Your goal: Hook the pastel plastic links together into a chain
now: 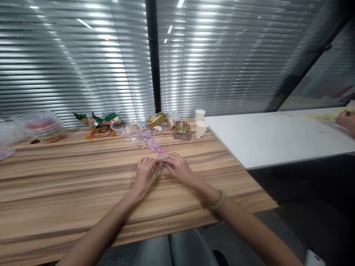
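At the middle of the wooden table (83, 192), my left hand (145, 171) and my right hand (177, 167) meet with fingertips pinched together. Between them is a short strand of small pale-green pieces (159, 174), which looks like little plastic links; its exact kind is too small to tell. Part of the strand is hidden by my fingers. Just beyond my fingertips lies a scattered heap of tiny pink, purple and blue pieces (155, 146). A beaded bracelet (218, 200) circles my right wrist.
Two paper cups (201, 129), gold wrappers (182, 130), a clear plastic bowl (122, 128) and green snack bags (98, 120) line the back edge by the blinds. Stacked plastic containers (46, 127) stand left. Another person's hand (346, 121) is over the white table (266, 136) at right.
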Demonstrator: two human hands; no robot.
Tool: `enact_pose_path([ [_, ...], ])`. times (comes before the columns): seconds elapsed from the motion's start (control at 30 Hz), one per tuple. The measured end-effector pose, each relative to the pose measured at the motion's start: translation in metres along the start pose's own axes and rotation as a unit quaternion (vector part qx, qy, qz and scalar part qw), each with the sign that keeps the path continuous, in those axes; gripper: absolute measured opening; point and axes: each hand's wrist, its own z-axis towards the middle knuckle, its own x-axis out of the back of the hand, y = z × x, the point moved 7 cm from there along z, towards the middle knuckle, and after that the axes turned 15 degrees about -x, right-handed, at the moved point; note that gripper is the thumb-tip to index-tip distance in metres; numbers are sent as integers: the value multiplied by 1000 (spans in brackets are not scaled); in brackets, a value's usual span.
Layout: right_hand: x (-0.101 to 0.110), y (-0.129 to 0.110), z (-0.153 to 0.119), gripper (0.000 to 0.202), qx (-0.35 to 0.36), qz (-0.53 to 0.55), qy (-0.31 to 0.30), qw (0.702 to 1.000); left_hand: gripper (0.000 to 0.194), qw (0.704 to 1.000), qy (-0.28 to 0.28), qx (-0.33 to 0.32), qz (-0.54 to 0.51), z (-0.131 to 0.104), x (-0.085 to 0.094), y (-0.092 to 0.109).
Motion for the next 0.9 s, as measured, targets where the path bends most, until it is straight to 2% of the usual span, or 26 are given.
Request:
enact_pose_path([
  [0.2,5,-2,0,13,-26,52,24,998,11,1000,-1,15,4,0,3,2],
  [0.5,16,9,2,14,-99,83,79,988,17,997,-66,36,-3,-7,-11,-2],
  [0.57,16,7,2,13,-92,91,75,989,22,998,-50,39,-25,-7,-10,-3],
  [0.63,15,4,2,11,-81,100,69,989,28,998,-10,46,-50,-5,-5,-4],
  [0.73,13,-1,0,10,-68,110,63,990,23,995,34,57,-77,-3,3,-4],
  [0.8,12,-4,-1,11,-62,108,57,991,16,994,39,58,-80,-2,6,-3],
  [0.9,10,-5,-2,12,-65,101,55,991,15,995,40,58,-75,0,8,-2],
])
